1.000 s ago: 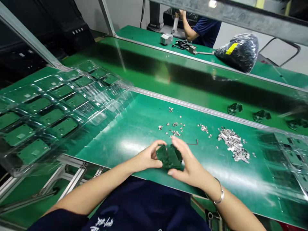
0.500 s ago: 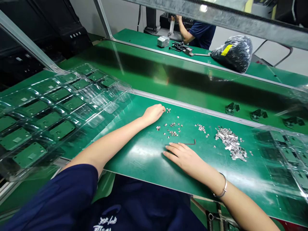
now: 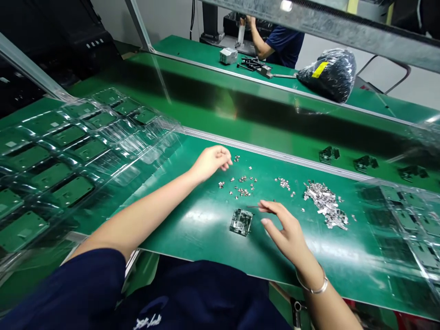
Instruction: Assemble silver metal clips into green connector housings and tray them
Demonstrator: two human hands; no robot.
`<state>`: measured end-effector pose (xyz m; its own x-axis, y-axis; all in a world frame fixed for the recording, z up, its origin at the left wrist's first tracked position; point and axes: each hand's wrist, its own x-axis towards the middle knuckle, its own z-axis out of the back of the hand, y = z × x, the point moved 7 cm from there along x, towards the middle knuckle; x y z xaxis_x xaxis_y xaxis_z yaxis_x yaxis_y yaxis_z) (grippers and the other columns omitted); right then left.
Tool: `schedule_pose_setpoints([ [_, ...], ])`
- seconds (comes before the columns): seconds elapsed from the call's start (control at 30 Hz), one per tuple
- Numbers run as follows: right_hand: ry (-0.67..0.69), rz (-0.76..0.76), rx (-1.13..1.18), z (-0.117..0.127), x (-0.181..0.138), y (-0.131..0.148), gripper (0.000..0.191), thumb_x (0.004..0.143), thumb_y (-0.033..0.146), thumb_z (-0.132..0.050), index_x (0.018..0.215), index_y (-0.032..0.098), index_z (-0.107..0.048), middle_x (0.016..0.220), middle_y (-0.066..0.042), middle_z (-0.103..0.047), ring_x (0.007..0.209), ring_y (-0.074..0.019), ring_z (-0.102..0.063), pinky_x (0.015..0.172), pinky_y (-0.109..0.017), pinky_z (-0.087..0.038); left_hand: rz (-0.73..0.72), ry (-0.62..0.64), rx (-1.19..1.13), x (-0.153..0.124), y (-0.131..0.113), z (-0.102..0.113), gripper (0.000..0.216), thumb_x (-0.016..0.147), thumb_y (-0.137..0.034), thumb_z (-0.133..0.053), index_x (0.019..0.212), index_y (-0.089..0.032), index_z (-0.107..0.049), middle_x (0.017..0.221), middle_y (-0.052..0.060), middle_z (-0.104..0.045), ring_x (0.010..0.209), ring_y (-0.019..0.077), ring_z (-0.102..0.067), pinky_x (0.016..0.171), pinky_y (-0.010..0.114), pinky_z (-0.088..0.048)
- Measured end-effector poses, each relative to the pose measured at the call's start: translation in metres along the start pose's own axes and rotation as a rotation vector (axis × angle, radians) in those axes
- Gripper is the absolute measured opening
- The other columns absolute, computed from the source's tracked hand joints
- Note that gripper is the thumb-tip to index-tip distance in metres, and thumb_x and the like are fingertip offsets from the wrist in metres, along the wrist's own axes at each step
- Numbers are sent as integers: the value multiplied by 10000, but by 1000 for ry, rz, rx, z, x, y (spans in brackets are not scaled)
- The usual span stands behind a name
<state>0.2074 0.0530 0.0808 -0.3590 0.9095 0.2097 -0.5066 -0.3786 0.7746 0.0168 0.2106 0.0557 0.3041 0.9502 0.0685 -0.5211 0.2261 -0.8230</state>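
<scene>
Lying flat on the green mat, a small board sits close to the near edge, between the two forearms and clear of both hands. Beyond it is a loose scatter of small metal bits, and to the right a heaped pile of shiny clips. A thin dark hex key lies just past the board. A clear plastic tray of green boards fills the left side and overlaps the mat's left end, and another clear tray covers the right end. Behind the mat runs a green belt carrying a few black parts. At the far bench a co-worker's arm is raised beside a black bag. The left hand reaches forward to the far edge of the scatter with its fingers curled in and the tips drawn together; whether they pinch a bit cannot be told. The right hand, with a bracelet at the wrist, hovers just right of the board, spread and holding nothing, its forefinger at the end of the hex key.
</scene>
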Motion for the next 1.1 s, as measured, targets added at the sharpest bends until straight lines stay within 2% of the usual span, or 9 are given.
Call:
schedule_pose_setpoints([
  [0.07, -45, -76, 253, -13, 2, -1, 327, 949, 303, -495, 1272, 262, -482, 1135, -88, -606, 979, -189, -619, 876, -374, -526, 54, 93, -569, -47, -21, -15, 184, 860, -341, -504, 875, -158, -514, 670, 17, -635, 495, 98, -552, 509, 227, -464],
  [0.17, -37, -109, 528, -35, 5, 9, 244, 930, 394, -527, 1115, 236, -545, 996, -58, -614, 867, -162, -612, 777, -314, -531, 166, 314, -1006, -115, -47, -53, 284, 795, -423, -644, 822, -172, -514, 492, -58, -516, 375, 63, -427, 400, 178, -363],
  [0.3, -26, -133, 553, -47, -5, 21, 229, 893, 429, -582, 834, 208, -564, 779, -10, -559, 716, -136, -549, 669, -272, -484, 254, 373, -1188, -164, -50, -84, 295, 787, -416, -680, 782, -176, -508, 480, -71, -473, 380, 50, -397, 396, 162, -333],
  [0.43, 45, -203, 595, -53, -24, 21, 218, 889, 420, -591, 844, 207, -567, 793, -11, -576, 716, -135, -579, 653, -261, -489, 282, 384, -1246, -180, -42, -98, 301, 790, -424, -683, 767, -181, -507, 498, -65, -483, 405, 55, -412, 411, 165, -328],
  [0.57, 82, -181, 624, -53, -33, 24, 177, 884, 379, -614, 865, 205, -586, 829, -20, -581, 738, -132, -592, 655, -253, -500, 229, 420, -1239, -186, -42, -101, 298, 803, -430, -670, 776, -181, -510, 509, -59, -497, 428, 58, -413, 432, 171, -306],
  [0.73, 87, -89, 484, -45, -29, 35, 113, 894, 303, -601, 837, 206, -597, 822, -25, -570, 746, -134, -568, 650, -250, -491, 195, 413, -1213, -187, -45, -101, 298, 834, -451, -625, 777, -187, -499, 511, -66, -470, 443, 62, -390, 459, 186, -300],
  [0.93, 128, -43, 299, -41, -29, 40, 72, 908, 229, -538, 840, 206, -546, 784, -9, -554, 706, -130, -532, 646, -249, -454, -37, 293, -680, -178, -48, -78, 237, 905, -416, -504, 823, -196, -537, 625, -22, -531, 563, 103, -494, 560, 231, -400],
  [1.0, 96, -26, 218, -34, -28, 35, 64, 907, 202, -520, 846, 207, -537, 785, -11, -554, 711, -136, -528, 660, -260, -443, -125, 193, -468, -166, -47, -66, 209, 867, -392, -556, 963, -208, -541, 780, 18, -601, 702, 148, -573, 670, 283, -469],
  [1.1, -91, -54, 130, -15, -24, 19, 83, 902, 183, -518, 824, 208, -533, 776, -8, -553, 713, -142, -528, 669, -272, -431, -154, 144, -127, -143, -39, -65, 592, 711, -338, -716, 1222, -213, -447, 1247, 122, -539, 1194, 292, -482, 997, 451, -402],
])
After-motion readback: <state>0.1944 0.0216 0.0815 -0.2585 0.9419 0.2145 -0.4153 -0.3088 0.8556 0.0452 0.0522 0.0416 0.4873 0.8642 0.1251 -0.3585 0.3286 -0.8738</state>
